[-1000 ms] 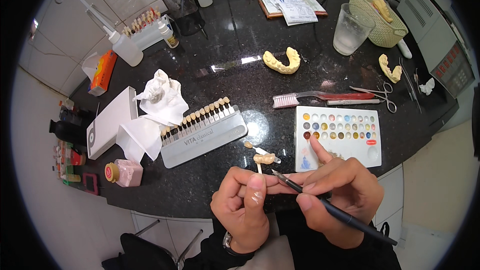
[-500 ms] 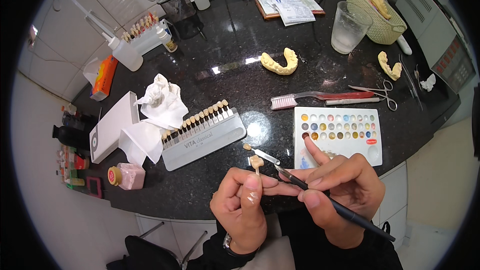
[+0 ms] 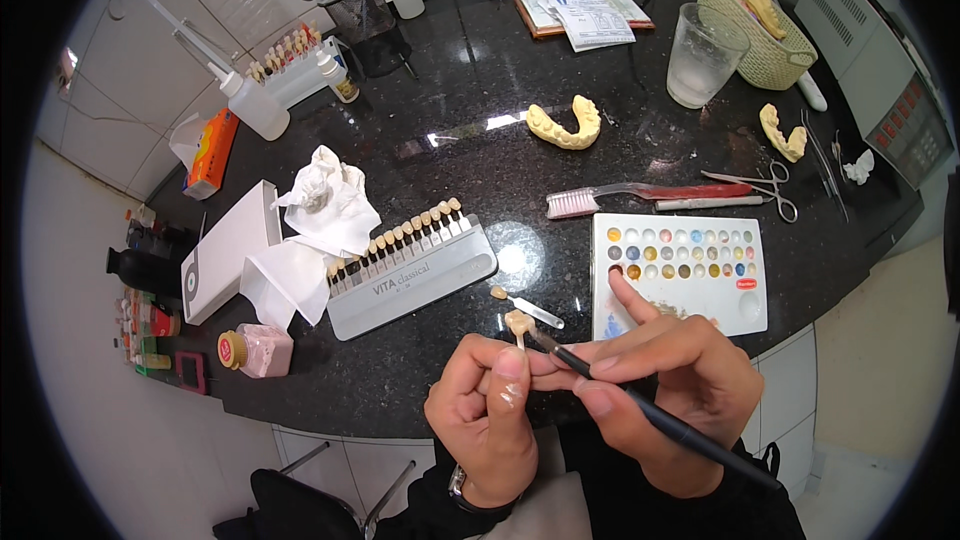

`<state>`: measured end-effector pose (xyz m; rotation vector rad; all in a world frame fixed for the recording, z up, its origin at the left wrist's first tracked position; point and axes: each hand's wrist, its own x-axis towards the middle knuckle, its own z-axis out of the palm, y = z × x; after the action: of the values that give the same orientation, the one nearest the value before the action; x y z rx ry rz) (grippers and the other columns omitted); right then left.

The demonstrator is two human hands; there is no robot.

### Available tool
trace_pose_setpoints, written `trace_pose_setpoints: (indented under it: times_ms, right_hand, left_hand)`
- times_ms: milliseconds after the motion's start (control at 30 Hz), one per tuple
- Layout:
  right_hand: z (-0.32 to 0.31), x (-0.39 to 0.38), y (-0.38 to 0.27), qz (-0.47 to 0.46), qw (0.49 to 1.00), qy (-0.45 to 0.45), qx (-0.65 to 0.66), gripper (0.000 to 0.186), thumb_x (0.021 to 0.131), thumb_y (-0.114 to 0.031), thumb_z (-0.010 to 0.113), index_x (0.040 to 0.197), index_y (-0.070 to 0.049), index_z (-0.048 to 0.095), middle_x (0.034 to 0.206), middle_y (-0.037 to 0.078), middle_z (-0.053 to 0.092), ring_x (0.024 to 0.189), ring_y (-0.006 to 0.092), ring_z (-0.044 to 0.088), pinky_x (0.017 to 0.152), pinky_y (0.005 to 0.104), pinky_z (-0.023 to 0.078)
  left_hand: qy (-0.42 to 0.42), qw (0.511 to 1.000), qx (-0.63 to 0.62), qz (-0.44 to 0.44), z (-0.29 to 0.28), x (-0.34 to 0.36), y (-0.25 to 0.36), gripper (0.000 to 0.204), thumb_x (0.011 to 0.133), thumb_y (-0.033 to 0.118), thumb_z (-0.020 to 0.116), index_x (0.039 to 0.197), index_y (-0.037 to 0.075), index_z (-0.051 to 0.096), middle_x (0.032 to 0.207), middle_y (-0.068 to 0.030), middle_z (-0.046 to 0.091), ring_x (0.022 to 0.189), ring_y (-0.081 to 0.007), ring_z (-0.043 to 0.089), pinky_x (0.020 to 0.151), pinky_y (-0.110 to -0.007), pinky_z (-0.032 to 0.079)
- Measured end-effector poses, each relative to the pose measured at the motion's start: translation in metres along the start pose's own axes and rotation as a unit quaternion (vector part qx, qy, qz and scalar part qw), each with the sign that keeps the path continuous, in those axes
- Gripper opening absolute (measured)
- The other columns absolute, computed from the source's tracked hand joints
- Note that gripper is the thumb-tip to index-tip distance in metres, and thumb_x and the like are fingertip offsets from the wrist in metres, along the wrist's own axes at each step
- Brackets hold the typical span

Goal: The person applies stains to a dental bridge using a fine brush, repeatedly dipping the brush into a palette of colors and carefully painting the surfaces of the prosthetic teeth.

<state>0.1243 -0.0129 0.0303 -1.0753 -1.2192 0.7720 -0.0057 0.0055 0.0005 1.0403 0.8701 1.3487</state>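
Black sleeves [image 3: 440, 512], seemingly silver-toned wristwatch [image 3: 458, 484].

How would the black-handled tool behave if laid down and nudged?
The black-handled tool would probably roll, since its handle looks slim and rounded. It seems stiff: the handle runs straight through the right hand's grip. Its narrow tip may be the fragile end, though it's too small here to judge closely.

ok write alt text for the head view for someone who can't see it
A person's left hand holds a small tooth-coloured piece on a thin stick, while the right hand holds a dark-handled brush, its tip close beside the piece. On the black counter are a white colour palette, a shade guide and a yellowish dental cast.
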Motion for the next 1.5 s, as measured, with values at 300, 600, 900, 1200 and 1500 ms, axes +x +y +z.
trace_pose_setpoints:
  times_ms: [300, 600, 900, 1200, 1500]
  right_hand:
    - [0.004, -0.004, 0.005, 0.001, 0.999, 0.040, 0.019, 0.015, 0.075, -0.004, 0.067, 0.082, -0.003, 0.053, 0.074, 0.011, 0.064, 0.079, 0.0240, 0.067, 0.103, 0.0582, 0.027]
    - [0.007, -0.006, 0.002, 0.000, 0.999, 0.050, 0.008, 0.014, 0.071, 0.003, 0.068, 0.081, -0.003, 0.059, 0.079, 0.013, 0.067, 0.082, 0.0213, 0.067, 0.100, 0.0580, 0.030]
    - [-0.001, -0.006, 0.000, -0.002, 0.998, 0.052, -0.023, 0.016, 0.077, -0.006, 0.065, 0.083, -0.002, 0.051, 0.075, 0.010, 0.057, 0.072, 0.0198, 0.065, 0.103, 0.0554, 0.030]
    - [-0.002, -0.004, -0.001, 0.025, 0.999, 0.039, -0.004, 0.019, 0.081, -0.013, 0.062, 0.090, 0.001, 0.053, 0.075, 0.012, 0.059, 0.075, 0.0232, 0.066, 0.103, 0.0510, 0.033]
    - [0.005, -0.009, 0.002, 0.044, 0.994, 0.088, 0.052, 0.024, 0.080, -0.009, 0.062, 0.090, -0.001, 0.041, 0.075, 0.014, 0.060, 0.076, 0.0239, 0.066, 0.098, 0.0509, 0.040]
  left_hand:
    - [-0.007, 1.000, -0.027, 0.009, 0.002, 0.002, 0.001, 0.021, 0.094, 0.013, 0.047, 0.084, -0.006, 0.049, 0.076, -0.0202, 0.065, 0.073, -0.0235, 0.067, 0.066, -0.028, 0.055]
    - [0.005, 0.999, 0.006, 0.042, 0.003, -0.001, 0.000, 0.018, 0.092, 0.009, 0.050, 0.083, -0.007, 0.049, 0.074, -0.0225, 0.065, 0.071, -0.0236, 0.067, 0.066, -0.028, 0.055]
    - [0.056, 0.998, 0.011, 0.041, 0.011, -0.001, -0.001, 0.021, 0.090, 0.014, 0.054, 0.080, -0.004, 0.048, 0.070, -0.0124, 0.059, 0.059, -0.0209, 0.065, 0.056, -0.024, 0.052]
    - [0.024, 0.998, 0.044, 0.024, 0.007, 0.001, -0.002, 0.021, 0.092, 0.015, 0.050, 0.083, -0.003, 0.046, 0.068, -0.0177, 0.064, 0.061, -0.0233, 0.067, 0.058, -0.024, 0.052]
    - [0.021, 0.998, 0.045, 0.029, 0.010, 0.003, -0.002, 0.022, 0.093, 0.015, 0.049, 0.082, -0.004, 0.047, 0.070, -0.0204, 0.065, 0.062, -0.0223, 0.067, 0.060, -0.024, 0.052]
